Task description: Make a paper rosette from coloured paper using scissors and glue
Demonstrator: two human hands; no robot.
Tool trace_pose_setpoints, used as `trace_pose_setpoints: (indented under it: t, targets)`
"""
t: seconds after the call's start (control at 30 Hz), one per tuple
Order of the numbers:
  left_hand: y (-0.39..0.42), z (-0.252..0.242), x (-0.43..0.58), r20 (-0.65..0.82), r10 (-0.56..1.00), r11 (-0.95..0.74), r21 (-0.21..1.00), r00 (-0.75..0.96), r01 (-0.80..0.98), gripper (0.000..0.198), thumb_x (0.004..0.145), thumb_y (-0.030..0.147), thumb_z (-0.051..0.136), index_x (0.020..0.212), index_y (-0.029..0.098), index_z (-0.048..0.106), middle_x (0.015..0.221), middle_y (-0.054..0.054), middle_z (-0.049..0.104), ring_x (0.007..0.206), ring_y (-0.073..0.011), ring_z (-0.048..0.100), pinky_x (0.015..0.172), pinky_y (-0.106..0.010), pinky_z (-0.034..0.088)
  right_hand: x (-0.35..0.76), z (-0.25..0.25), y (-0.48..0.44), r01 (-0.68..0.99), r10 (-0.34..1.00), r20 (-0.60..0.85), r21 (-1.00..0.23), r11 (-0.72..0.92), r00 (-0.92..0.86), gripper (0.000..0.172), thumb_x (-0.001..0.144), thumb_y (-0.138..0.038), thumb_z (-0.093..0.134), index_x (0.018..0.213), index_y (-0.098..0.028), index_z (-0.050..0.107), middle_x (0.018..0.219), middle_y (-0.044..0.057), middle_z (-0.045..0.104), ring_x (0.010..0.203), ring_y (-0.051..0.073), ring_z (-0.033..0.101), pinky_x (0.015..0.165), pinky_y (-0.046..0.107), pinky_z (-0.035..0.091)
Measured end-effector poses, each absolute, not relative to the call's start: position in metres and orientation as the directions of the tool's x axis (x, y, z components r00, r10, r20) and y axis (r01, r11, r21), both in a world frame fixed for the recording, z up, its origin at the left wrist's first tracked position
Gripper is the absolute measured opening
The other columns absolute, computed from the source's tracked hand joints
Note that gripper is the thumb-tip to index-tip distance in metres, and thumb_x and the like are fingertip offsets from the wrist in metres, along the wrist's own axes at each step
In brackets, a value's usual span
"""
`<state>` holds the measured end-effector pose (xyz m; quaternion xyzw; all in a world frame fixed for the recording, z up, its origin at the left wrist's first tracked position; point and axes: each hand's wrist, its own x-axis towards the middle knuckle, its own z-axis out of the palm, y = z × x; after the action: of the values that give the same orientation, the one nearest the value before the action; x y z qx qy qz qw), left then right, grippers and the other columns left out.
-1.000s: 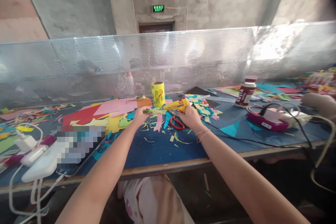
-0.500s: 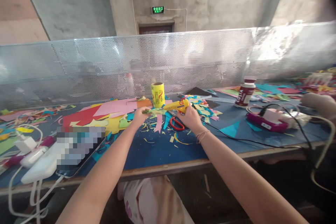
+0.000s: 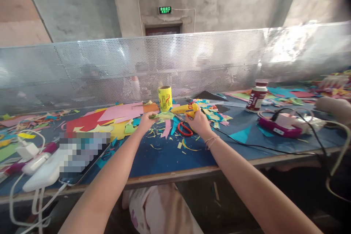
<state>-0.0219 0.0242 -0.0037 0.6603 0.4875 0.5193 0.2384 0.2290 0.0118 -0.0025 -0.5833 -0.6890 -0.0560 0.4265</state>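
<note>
My right hand (image 3: 199, 121) is wrapped round a yellow hot glue gun (image 3: 183, 109), its nozzle pointing left. A black cord runs from it to the right across the table. Between the fingers of my left hand (image 3: 146, 121) is a piece of light green paper (image 3: 163, 116), held just below and left of the nozzle. Behind them stands a yellow cardboard tube (image 3: 165, 98). Red-handled scissors (image 3: 184, 129) lie under my right hand, their blades partly hidden. Small paper scraps are strewn on the blue tabletop (image 3: 170, 157) around my hands.
Pink paper (image 3: 120, 111) and red sheets lie at the left behind a phone (image 3: 85, 157) and a white power bank (image 3: 45, 175) with cables. At the right are a Costa bottle (image 3: 256, 96), a purple power strip (image 3: 278, 127) and another person's hand (image 3: 333, 108). A perforated metal screen (image 3: 175, 62) borders the back.
The glue gun and my right hand have shifted very slightly right, and the green paper shows a little more below the nozzle. Both hands keep their hold.
</note>
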Motion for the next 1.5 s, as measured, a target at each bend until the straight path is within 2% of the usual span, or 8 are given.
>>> trace_pose_setpoints:
  t: [0.23,0.5,0.77,1.03,1.3,1.5]
  targets:
    - [0.0186,0.0012,-0.0188,0.424,0.905,-0.386,0.841,-0.019,0.380,0.021,0.057,0.031,0.072,0.070,0.016,0.065,0.065,-0.001,0.063,0.062,-0.0143,0.056,0.062,-0.026,0.045,0.2322,-0.0063,0.0160,0.846,0.767,0.641,-0.419,0.329,0.019,0.040,0.077,-0.035,0.050,0.110,-0.013,0.050,0.085,0.011,0.065,0.083,0.026,0.062,0.070,0.033,0.048]
    - [0.0199,-0.0017,-0.0206,0.438,0.899,-0.399,0.833,-0.016,0.385,0.023,0.059,0.034,0.071,0.072,0.016,0.066,0.068,-0.002,0.065,0.064,-0.0150,0.057,0.061,-0.026,0.045,0.2318,-0.0035,0.0138,0.848,0.772,0.636,-0.412,0.333,0.005,0.047,0.075,-0.034,0.053,0.116,-0.011,0.049,0.083,0.011,0.065,0.083,0.026,0.062,0.069,0.033,0.048]
    - [0.0195,-0.0013,-0.0197,0.425,0.905,-0.385,0.843,-0.027,0.376,0.015,0.060,0.025,0.070,0.071,0.017,0.065,0.067,-0.001,0.064,0.064,-0.0145,0.058,0.064,-0.027,0.046,0.2319,-0.0032,0.0143,0.871,0.788,0.615,-0.380,0.311,-0.014,0.047,0.077,-0.031,0.052,0.119,-0.010,0.048,0.084,0.011,0.065,0.083,0.027,0.063,0.069,0.033,0.048]
    - [0.0176,0.0003,-0.0190,0.430,0.902,-0.391,0.845,-0.029,0.364,0.022,0.058,0.032,0.074,0.072,0.017,0.065,0.072,-0.003,0.067,0.070,-0.0172,0.061,0.069,-0.029,0.048,0.2323,-0.0032,0.0152,0.878,0.804,0.595,-0.379,0.293,-0.011,0.045,0.078,-0.031,0.049,0.119,-0.012,0.047,0.085,0.011,0.066,0.083,0.026,0.063,0.067,0.031,0.047]
    - [0.0198,-0.0011,-0.0195,0.425,0.904,-0.381,0.847,-0.042,0.371,0.018,0.058,0.026,0.072,0.072,0.016,0.066,0.071,-0.002,0.067,0.068,-0.0157,0.060,0.070,-0.029,0.047,0.2305,-0.0025,0.0125,0.837,0.787,0.614,-0.456,0.300,0.052,0.049,0.077,-0.038,0.052,0.118,-0.011,0.047,0.091,0.013,0.066,0.085,0.027,0.063,0.069,0.033,0.047]
    - [0.0193,0.0000,-0.0192,0.419,0.905,-0.361,0.852,-0.079,0.380,0.021,0.057,0.025,0.071,0.076,0.016,0.068,0.072,-0.002,0.068,0.068,-0.0162,0.061,0.067,-0.028,0.048,0.2294,0.0010,0.0141,0.722,0.784,0.604,-0.606,0.334,0.144,0.055,0.072,-0.050,0.058,0.112,-0.014,0.047,0.092,0.014,0.064,0.089,0.030,0.061,0.073,0.039,0.048]
